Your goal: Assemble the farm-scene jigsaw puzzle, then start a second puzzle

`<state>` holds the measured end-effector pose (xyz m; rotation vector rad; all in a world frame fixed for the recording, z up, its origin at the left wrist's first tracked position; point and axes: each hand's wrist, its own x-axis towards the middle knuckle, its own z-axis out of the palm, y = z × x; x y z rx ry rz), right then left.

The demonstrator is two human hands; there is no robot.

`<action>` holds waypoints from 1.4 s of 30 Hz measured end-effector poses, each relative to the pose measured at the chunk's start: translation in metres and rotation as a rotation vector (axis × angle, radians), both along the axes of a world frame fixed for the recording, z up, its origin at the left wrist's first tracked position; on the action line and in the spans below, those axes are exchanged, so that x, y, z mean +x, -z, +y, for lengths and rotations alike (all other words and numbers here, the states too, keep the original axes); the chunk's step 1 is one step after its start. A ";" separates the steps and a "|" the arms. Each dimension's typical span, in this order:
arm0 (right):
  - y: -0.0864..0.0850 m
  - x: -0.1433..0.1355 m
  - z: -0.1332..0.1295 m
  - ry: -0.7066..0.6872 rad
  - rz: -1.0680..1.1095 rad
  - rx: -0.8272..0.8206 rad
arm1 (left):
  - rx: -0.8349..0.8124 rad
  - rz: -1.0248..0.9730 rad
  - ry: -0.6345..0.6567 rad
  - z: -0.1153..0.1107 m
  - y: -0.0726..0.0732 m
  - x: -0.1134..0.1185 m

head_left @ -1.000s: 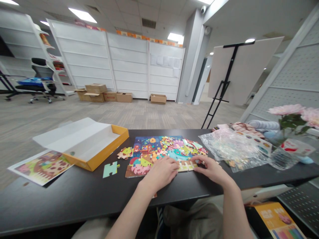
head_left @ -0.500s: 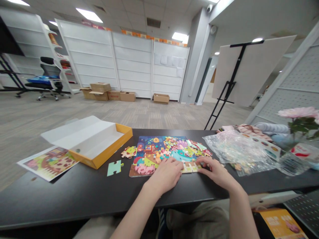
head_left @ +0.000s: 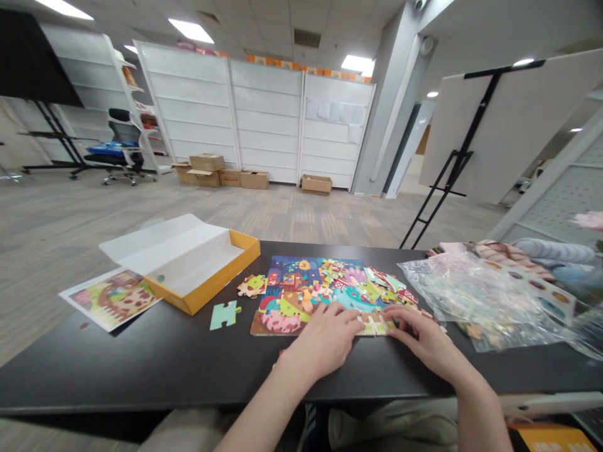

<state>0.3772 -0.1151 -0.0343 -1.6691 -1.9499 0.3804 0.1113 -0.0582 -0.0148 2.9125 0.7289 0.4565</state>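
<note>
Puzzle (head_left: 301, 292) lay on bench (head_left: 179, 367) | left hand (head_left: 330, 336) lay loosely flat over near edge, apparently gripping nothing | right hand (head_left: 421, 336) half open at fence-patterned pieces (head_left: 374, 326), grip unclear | view had swung left, hands barely shifted; work apparently stayed there

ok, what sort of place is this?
Possibly an office or stockroom, going by the tall white shelving, a wheeled office chair and cardboard boxes near the shelving.
</note>
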 end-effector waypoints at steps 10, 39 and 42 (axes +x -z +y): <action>0.002 -0.001 -0.002 0.001 -0.015 0.006 | -0.010 0.003 0.004 0.002 -0.001 0.004; -0.009 -0.005 -0.006 0.043 -0.039 -0.030 | -0.284 0.109 -0.580 0.024 -0.047 -0.103; -0.008 -0.004 -0.005 0.069 -0.051 -0.021 | -0.388 0.179 -0.706 0.027 -0.043 -0.138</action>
